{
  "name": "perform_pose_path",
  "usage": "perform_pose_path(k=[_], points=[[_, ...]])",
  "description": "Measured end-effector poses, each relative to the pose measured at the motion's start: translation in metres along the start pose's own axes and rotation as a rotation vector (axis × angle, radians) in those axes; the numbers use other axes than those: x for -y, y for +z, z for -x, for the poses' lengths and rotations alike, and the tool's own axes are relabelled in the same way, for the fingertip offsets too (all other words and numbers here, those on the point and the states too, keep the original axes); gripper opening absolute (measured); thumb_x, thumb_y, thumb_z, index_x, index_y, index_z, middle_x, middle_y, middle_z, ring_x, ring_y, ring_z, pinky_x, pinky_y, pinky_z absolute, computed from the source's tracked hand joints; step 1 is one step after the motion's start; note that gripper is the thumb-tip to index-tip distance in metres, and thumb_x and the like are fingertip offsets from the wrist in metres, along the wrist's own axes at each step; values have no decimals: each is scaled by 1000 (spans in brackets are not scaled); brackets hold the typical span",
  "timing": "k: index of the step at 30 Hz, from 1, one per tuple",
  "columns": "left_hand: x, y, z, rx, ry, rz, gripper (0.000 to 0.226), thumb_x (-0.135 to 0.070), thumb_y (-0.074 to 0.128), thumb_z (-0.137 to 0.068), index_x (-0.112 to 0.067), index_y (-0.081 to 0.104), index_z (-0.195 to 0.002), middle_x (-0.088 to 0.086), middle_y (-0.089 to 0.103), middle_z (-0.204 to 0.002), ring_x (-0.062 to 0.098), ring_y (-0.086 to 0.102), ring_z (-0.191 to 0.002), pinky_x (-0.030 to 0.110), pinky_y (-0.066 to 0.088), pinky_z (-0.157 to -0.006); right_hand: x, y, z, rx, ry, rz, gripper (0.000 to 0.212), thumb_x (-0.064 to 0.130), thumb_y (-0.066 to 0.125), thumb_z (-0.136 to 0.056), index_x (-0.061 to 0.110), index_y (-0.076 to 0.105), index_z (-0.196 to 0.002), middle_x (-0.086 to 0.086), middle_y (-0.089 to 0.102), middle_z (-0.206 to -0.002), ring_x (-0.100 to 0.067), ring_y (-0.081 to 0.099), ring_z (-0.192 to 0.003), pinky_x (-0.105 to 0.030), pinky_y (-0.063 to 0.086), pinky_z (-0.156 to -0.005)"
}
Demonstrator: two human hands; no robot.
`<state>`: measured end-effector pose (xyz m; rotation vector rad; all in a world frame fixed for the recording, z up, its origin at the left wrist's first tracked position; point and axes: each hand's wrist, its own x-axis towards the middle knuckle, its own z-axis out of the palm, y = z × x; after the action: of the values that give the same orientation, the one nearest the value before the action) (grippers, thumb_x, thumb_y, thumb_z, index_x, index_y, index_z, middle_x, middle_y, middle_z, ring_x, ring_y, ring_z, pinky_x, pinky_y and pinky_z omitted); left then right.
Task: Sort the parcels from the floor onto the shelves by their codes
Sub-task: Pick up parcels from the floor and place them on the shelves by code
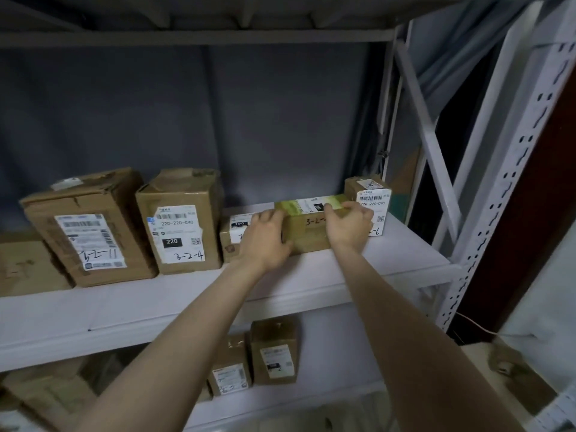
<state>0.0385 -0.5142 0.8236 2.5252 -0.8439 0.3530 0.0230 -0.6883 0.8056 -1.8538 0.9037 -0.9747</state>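
At the right end of the shelf (187,294), left hand (268,241) and right hand (350,227) grip the parcel (307,235), fingers curled round its ends, between a small box (232,236) and a labelled box (372,198). Looks like placing; next: seat it, release.

Long brown cardboard parcel (307,235) on white metal shelf (389,260), between low cardboard box (235,232) at left and small cardboard box (369,194) at right, two tall cardboard boxes (180,222) farther left
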Motion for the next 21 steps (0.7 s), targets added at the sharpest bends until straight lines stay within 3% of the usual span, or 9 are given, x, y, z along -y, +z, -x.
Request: perform_pose_path(k=[6,10,14,17,21], points=[[6,27,-14,32,-39,-232,76,-41,56,-89,-23,20,-153,10,38,-149,34,33,-135,43,26,-113,-12,8,-1,-60,-49,29,41,54,66,-75,34,64,-110,1,49,-125,-25,51,-115,-40,50,-89],[9,31,-18,-12,-42,-211,70,-39,55,-90,-23,26,-151,9,41,-146,33,36,-131,43,29,-110,-11,7,-2,-43,-81,39,43,54,67,-76,32,65,-113,0,50,-128,-25,50,-117,-40,47,-92],[16,16,-15,-60,7,-127,62,-33,58,-89,-15,37,-145,13,47,-137,33,39,-126,40,35,-105,4,17,18,-134,-226,181,55,53,67,-69,27,64,-117,-5,40,-147,-28,37,-134,-46,31,-110],[28,-12,-11,-245,102,-110,48,-28,59,-85,-7,52,-128,16,54,-127,35,44,-121,44,41,-101,26,35,45,-154,-424,130,57,46,69,-66,20,62,-116,-10,40,-150,-31,36,-138,-49,20,-115],[63,-66,0,-613,124,-202,50,-31,62,-77,-10,58,-122,14,52,-135,34,37,-134,47,34,-106,69,70,89,134,-602,-135,52,31,72,-78,11,59,-125,-10,46,-146,-30,47,-131,-38,38,-107]])
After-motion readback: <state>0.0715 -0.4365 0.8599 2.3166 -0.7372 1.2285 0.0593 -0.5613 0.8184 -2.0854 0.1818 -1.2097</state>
